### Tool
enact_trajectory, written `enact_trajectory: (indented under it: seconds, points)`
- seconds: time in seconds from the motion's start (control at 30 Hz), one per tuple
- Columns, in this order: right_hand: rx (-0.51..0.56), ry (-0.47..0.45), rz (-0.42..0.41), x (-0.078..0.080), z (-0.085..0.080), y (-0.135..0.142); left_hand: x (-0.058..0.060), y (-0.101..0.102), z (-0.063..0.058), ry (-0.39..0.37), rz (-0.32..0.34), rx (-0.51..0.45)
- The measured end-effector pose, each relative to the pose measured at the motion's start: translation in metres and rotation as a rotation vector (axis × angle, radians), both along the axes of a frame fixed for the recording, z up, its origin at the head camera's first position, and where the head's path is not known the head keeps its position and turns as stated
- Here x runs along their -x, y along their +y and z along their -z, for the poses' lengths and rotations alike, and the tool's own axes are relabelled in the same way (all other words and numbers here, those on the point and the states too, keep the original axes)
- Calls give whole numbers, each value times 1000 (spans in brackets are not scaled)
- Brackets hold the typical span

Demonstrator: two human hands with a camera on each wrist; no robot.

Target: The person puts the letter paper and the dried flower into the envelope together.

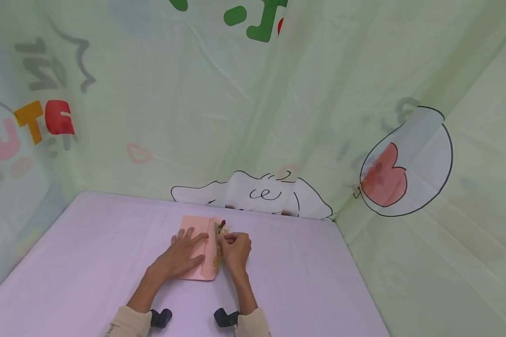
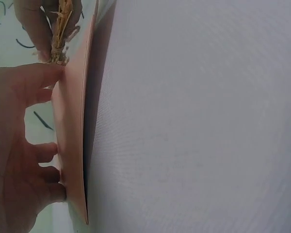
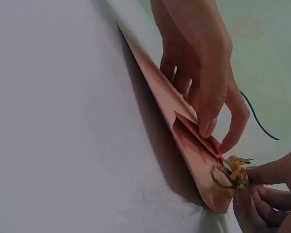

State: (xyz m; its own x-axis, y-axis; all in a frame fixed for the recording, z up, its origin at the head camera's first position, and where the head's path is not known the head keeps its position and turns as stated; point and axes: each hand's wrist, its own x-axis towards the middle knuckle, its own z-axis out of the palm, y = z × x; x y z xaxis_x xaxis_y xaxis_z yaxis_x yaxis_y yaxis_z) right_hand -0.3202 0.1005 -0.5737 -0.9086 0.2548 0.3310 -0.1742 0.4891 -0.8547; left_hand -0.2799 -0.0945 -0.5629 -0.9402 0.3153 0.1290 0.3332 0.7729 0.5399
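A pink envelope (image 1: 196, 224) lies on the table, its flap side up and its long opening toward the right. My left hand (image 1: 179, 259) rests on it with fingers spread; in the right wrist view, thumb and forefinger touch the raised edge (image 3: 196, 128) of the opening. Between thumb and fingertips my right hand (image 1: 237, 252) pinches a small dried flower bunch (image 1: 222, 230) with a dark red bloom at its far end. The bunch lies along the envelope's right edge. Its stems, tied with twine (image 3: 219, 175), show close to the opening in the right wrist view.
A pale lilac cloth covers the table (image 1: 303, 276). Printed curtains (image 1: 236, 117) hang behind it and at both sides. Dark wrist devices (image 1: 161, 318) are worn near both beige sleeves (image 1: 130, 322).
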Motion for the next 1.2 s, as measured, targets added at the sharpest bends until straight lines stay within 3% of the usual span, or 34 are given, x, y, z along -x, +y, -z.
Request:
enact_trajectory:
  seconds: [0.1,0.17,0.47,0.8,1.2]
  points:
    - [13,-97,18,-12,-18,-9,0,0,0,-14,-2,-4]
    - [5,-132,30,-14,-19,-12,1,-1,0,-23,-2,-6]
    - [-18,33,-6,0,14,-14,2,-1,-3,-26,-3,-2]
    - [-2,-117,-23,-10,-9,-30,3,-3,0,-23,-19,-14]
    - [19,-122,-121,-9,-11,-41,3,-2,4,39,-22,-33]
